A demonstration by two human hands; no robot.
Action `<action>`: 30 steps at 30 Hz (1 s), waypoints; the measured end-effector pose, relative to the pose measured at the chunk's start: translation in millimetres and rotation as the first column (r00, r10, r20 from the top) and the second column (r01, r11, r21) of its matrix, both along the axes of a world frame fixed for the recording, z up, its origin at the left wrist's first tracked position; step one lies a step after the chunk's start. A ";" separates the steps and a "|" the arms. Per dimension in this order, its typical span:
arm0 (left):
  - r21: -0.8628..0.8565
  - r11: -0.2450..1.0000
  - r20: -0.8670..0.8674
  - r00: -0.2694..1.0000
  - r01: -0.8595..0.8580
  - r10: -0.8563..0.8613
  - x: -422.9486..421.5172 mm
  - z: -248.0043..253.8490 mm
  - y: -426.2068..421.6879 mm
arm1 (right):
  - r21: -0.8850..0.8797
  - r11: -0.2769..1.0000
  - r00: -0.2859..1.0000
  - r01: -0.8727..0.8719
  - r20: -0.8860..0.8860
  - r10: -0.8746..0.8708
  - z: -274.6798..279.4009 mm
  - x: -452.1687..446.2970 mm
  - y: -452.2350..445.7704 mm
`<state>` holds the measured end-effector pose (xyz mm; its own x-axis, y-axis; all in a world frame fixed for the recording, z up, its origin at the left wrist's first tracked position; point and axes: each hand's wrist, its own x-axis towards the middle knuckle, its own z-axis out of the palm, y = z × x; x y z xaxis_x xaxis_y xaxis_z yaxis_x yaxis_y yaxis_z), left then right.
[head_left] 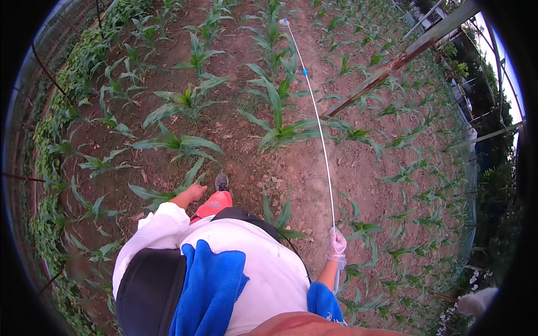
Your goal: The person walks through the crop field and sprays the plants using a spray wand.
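My right hand, in a clear plastic glove, is closed round the lower part of a long thin white pole. The pole stretches forward over the soil, with a blue joint along it and a small blue and white head at its far end. On the left, my left hand hangs beside my red trouser leg, next to the leaves of a young green plant. Its fingers are too small and blurred to read. A blue towel lies over my white shirt.
Rows of young leafy plants grow in brown soil. A wooden post slants across the upper right. Low dense greenery runs along the left edge. Mesh fencing stands at the right. My shoe is on the soil.
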<state>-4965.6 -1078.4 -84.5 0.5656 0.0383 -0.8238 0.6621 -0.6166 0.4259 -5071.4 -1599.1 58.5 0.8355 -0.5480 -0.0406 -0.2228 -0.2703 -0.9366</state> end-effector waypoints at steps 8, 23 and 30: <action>-0.075 0.997 0.229 0.973 -0.023 0.040 -24.4 7.7 38.3 | -0.035 0.994 0.991 -0.101 0.080 0.103 -5.4 101.8 42.5; -0.069 0.897 -0.055 0.899 -0.438 0.434 37.7 -32.7 120.5 | 0.245 0.962 0.989 -0.125 0.110 0.100 -39.8 343.2 126.4; -0.211 0.601 -0.174 0.635 -0.771 0.753 112.2 -2.4 122.4 | 0.043 0.980 0.966 -0.192 0.184 0.181 -30.4 438.7 129.1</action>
